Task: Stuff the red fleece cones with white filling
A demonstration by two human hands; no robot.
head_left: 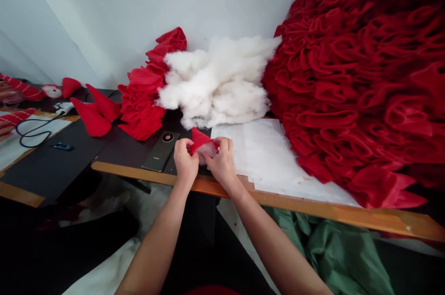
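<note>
Between my two hands is a small red felt hat (199,138), its tip pointing away from me and white stuffing (207,150) showing at its opening. My left hand (186,158) pinches the left side of the rim. On the right side, my right hand (221,158) grips the rim between thumb and fingers. The hat is held just above the table's front edge. Behind it lies a big heap of white fibre stuffing (222,82). A dark phone (161,151) rests on the table, left of my left hand.
A tall mound of red felt pieces (347,77) fills the right side. A smaller red stack (144,96) and stuffed red cones (91,118) stand left. White sheets (264,156) cover part of the table. Another person's hand (5,91) shows far left, near a black cable (34,134).
</note>
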